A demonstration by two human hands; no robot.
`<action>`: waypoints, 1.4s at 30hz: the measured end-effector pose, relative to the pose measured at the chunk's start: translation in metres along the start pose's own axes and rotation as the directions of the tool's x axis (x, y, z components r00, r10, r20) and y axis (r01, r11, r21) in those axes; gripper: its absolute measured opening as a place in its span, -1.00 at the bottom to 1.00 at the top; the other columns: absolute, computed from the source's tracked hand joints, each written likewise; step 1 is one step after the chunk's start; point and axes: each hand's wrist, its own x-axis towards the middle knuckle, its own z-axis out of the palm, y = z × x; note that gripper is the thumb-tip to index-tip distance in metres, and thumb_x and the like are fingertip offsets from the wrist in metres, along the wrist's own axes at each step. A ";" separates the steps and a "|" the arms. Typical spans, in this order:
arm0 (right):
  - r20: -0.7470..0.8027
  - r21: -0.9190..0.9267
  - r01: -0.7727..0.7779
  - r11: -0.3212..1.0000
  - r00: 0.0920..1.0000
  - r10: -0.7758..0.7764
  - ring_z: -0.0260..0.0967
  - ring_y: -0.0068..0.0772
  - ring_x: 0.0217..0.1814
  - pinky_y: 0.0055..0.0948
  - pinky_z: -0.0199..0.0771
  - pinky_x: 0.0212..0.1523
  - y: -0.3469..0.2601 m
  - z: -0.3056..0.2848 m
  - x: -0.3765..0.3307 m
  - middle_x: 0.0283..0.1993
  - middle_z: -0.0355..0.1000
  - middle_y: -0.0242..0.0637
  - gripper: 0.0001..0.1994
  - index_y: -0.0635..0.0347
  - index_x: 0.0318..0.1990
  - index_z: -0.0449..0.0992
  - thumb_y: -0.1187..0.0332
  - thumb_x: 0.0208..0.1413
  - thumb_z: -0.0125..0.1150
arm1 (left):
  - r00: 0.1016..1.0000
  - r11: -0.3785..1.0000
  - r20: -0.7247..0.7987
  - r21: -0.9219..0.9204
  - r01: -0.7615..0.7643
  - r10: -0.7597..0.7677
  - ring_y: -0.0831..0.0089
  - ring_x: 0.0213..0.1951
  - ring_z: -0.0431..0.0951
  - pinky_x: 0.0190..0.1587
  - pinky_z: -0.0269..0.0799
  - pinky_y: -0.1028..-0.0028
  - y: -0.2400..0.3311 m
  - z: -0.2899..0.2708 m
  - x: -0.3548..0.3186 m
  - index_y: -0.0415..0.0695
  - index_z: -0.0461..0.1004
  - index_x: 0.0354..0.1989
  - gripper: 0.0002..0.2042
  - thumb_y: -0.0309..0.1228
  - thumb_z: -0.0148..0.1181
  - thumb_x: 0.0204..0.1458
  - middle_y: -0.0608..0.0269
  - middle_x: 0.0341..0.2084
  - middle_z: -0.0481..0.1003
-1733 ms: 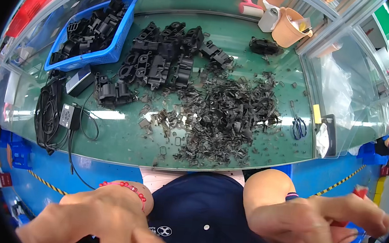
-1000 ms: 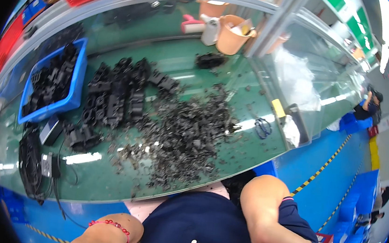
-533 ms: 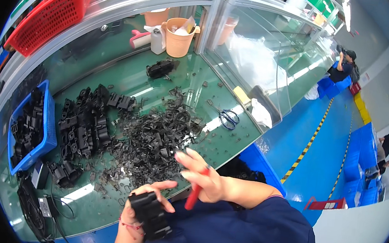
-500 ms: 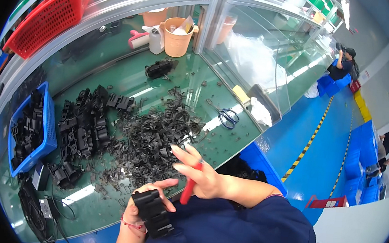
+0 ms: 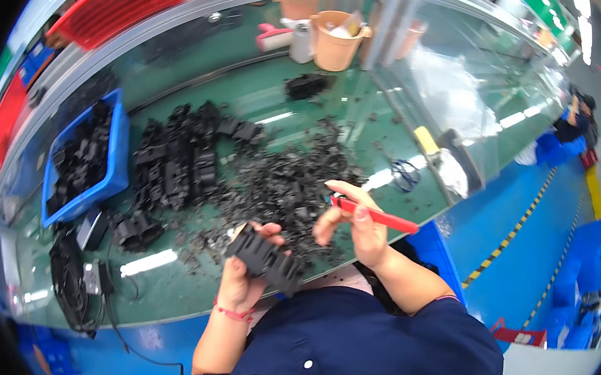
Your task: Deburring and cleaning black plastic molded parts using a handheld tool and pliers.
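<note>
The black part [image 5: 268,260] sat in the left hand [image 5: 241,281], held above the table's near edge, with its far end slanting down to the right of that grip. The left hand was clamped on it, thumb on the near side and fingertips curled over the far side. To the right of this grip and a little farther out, the right hand [image 5: 361,229] was closed on a red tool [image 5: 393,221], which lay across its fingers with the longer end sticking out to the right; the hand was apart from the part.

A red bracelet [image 5: 234,315] circled the wrist just below the left grip. Beyond both hands spread a heap of black scraps [image 5: 283,179] on the green table [image 5: 189,289]. Left of the heap, farther out than the left grip, more black parts [image 5: 177,154] stood massed together, and beyond these to the left a blue basket [image 5: 120,170] held others. Well left of the left hand, near the table's edge, lay a coil of black cable [image 5: 70,285]. Scissors [image 5: 405,176] rested beyond the right hand, slightly to its right. Far beyond the hands stood an orange bucket [image 5: 336,46], a grey bottle [image 5: 301,41] and a pink-handled roller [image 5: 275,38].
</note>
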 end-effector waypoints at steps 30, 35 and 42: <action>0.334 -0.249 -0.012 0.969 0.938 0.097 0.36 -0.37 -0.13 -0.45 0.34 -0.17 0.026 0.073 0.046 -0.16 0.46 -0.24 -0.82 0.16 -0.24 0.58 0.51 -0.05 0.23 | 0.880 0.909 -0.227 0.084 -0.409 0.417 0.13 0.04 0.35 0.05 0.33 0.21 0.021 -0.026 -0.017 -0.04 0.14 -0.01 -0.46 -0.30 0.34 -0.12 0.06 -0.06 0.32; 0.458 -0.579 0.282 0.765 0.889 0.019 0.37 -0.38 0.04 -0.06 0.07 0.21 0.031 0.073 0.042 -0.07 0.46 -0.36 -0.79 0.07 -0.22 0.55 0.42 -0.08 0.27 | 0.851 0.875 -0.207 0.126 -0.467 0.483 0.09 0.07 0.32 0.09 0.28 0.18 0.018 -0.026 -0.015 -0.05 0.13 -0.01 -0.48 -0.42 0.31 -0.10 -0.03 0.00 0.29; 0.439 -0.611 0.359 0.705 0.895 -0.075 0.43 -0.32 -0.02 -0.13 0.06 0.22 0.035 0.072 0.037 -0.12 0.50 -0.27 -0.86 0.13 -0.30 0.55 0.47 -0.06 0.23 | 0.883 0.898 -0.179 0.168 -0.406 0.433 0.13 0.08 0.32 0.15 0.21 0.21 0.019 -0.025 -0.017 -0.11 0.16 -0.04 -0.53 -0.48 0.28 -0.09 -0.09 0.01 0.29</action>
